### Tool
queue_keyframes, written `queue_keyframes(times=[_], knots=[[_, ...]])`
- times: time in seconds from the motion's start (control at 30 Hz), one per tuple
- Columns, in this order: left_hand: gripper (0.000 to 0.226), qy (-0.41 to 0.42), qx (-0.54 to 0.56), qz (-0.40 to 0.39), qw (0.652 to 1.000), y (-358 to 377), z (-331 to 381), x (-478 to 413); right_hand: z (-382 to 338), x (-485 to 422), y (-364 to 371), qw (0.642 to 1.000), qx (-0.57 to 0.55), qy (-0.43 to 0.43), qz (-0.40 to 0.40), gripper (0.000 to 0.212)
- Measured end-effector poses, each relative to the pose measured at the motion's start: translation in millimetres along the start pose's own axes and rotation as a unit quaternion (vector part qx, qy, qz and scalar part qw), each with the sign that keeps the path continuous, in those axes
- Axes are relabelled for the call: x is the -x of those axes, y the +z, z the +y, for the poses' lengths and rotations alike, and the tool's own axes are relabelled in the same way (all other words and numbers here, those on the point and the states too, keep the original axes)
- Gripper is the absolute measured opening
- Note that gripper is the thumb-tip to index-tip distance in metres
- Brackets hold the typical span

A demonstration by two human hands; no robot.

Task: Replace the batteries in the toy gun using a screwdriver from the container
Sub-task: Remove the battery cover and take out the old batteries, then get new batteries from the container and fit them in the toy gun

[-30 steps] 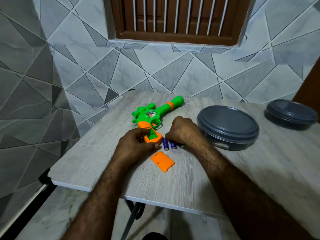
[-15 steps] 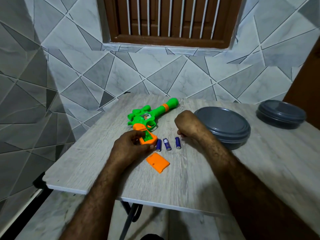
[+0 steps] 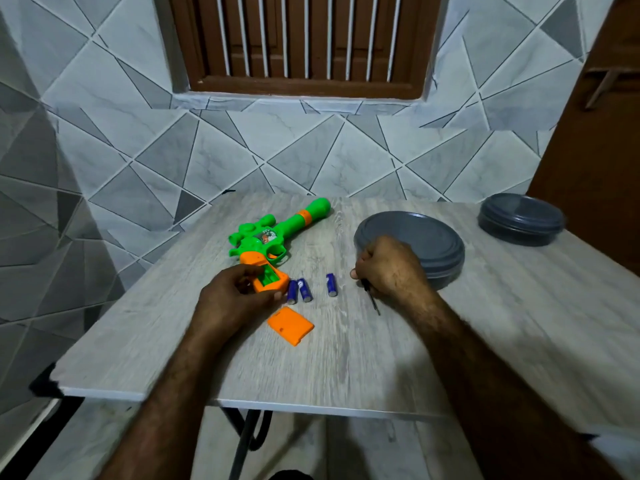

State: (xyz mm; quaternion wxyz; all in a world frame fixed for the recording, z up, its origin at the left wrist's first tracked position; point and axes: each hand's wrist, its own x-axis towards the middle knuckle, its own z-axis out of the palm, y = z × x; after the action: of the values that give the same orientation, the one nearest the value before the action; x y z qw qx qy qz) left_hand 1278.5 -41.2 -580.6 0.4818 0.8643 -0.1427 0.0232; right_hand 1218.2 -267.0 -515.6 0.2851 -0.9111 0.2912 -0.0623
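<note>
In the head view, the toy gun (image 3: pixel 273 237) lies flat on the desk (image 3: pixel 381 358), its green barrel pointing away towards the tiled wall (image 3: pixel 242 150) and its orange handle towards the person. The left hand (image 3: pixel 235 299) holds that handle, fingers and thumb curled round it. The battery slot in the handle is uncovered and shows green inside. The orange cover (image 3: pixel 291 325) lies loose on the desk just in front of the left hand.

Three blue batteries (image 3: pixel 304 289) lie on the desk between the hands. Two sit close side by side, right at the left hand's fingertips. The third battery (image 3: pixel 331 285) lies a little apart, nearer the right hand (image 3: pixel 391 268).

The right hand is closed in a fist round the screwdriver (image 3: pixel 372 299), whose thin dark shaft sticks out below the fist, slanting towards the near edge of the desk. This hand is well apart from the toy gun, with the batteries between them.

Just behind the right hand, and partly hidden by it, stands a large container (image 3: pixel 415 244), round, grey, with its lid on. A small container (image 3: pixel 521 220) of the same kind stands at the far right corner. Above the desk is a brown barred window (image 3: pixel 304 46).
</note>
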Motion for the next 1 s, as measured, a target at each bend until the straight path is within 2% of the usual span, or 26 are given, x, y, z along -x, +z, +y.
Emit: queue_keyframes(times=[0.17, 0.33, 0.6, 1.0], knots=[[0.064, 0.015, -0.017, 0.004, 1.000, 1.3, 2.3, 1.1, 10.0, 8.8, 1.0, 0.995, 0.081, -0.044, 0.039, 0.021], [0.066, 0.028, -0.037, 0.003, 0.999, 2.2, 3.3, 1.4, 13.7, 15.0, 5.4, 0.985, 0.142, -0.080, 0.059, 0.026], [0.065, 0.034, -0.046, 0.007, 0.998, 2.8, 2.9, 1.0, 6.0, 17.4, 9.4, 0.966, 0.219, -0.122, 0.058, 0.024], [0.066, 0.038, -0.051, 0.006, 0.998, 3.4, -0.5, -1.4, 7.1, 12.9, 17.6, 0.955, 0.269, -0.121, 0.038, 0.028]])
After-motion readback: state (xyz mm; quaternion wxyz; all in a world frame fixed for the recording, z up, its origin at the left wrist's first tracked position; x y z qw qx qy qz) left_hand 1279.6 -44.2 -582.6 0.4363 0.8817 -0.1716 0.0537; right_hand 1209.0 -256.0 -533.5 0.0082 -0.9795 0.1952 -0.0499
